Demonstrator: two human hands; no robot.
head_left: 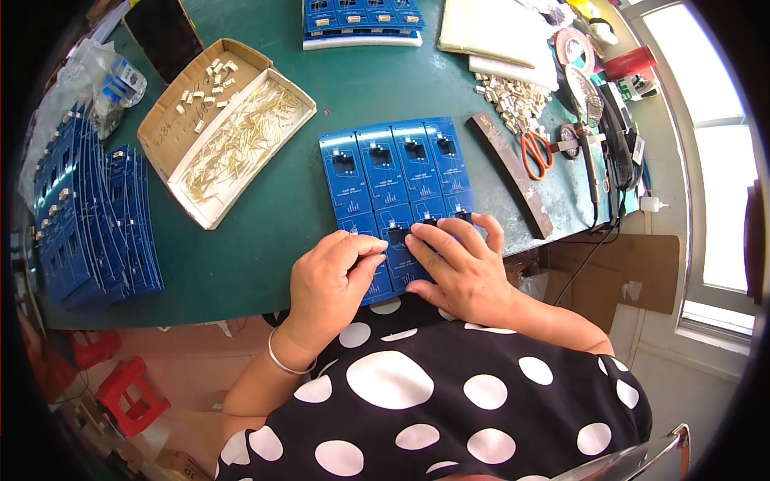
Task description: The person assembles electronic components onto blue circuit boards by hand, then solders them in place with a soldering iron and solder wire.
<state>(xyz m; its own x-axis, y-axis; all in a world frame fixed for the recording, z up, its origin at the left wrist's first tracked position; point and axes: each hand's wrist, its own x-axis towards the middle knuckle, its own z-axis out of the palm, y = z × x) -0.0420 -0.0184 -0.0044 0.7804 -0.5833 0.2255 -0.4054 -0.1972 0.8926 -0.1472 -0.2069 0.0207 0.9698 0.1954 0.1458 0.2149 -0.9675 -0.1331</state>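
A blue circuit board panel (395, 172) lies flat on the green table in front of me, made up of several joined sections with square dark cutouts. Over its near left part, my left hand (333, 268) is closed in a pinch, thumb against fingertips; whatever they hold, if anything, is too small to make out. My right hand (465, 264) rests on the panel's near right part, fingers stretched out and apart. Both hands cover some of the lower row of sections.
A cardboard box (313, 111) at the left holds thin pins and small white connectors. Stacked blue boards (88, 216) stand far left; more boards (365, 14) lie at the back. To the right are a dark metal bar (511, 175), loose connectors (513, 98) and orange-handled scissors (536, 156).
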